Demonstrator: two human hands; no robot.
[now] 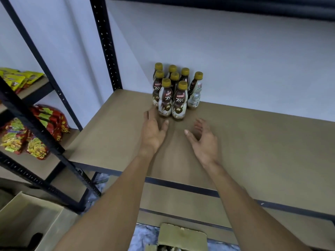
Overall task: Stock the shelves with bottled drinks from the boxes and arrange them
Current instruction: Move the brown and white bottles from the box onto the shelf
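Observation:
Several small coffee bottles [173,91] with gold caps and brown-and-white labels stand clustered at the back of the brown shelf board [253,142], against the white wall. One bottle [195,91] stands slightly apart at the right of the cluster. My left hand [154,129] reaches over the shelf just in front of the front-left bottle, fingers straight, holding nothing. My right hand [204,138] hovers a little right of it, fingers relaxed and spread, empty. Both hands are apart from the bottles.
A black metal upright [107,46] frames the shelf's left side. A neighbouring rack at the left holds red and yellow snack packets [32,131]. An open cardboard box [181,238] sits on the floor below, and another box [30,220] at bottom left.

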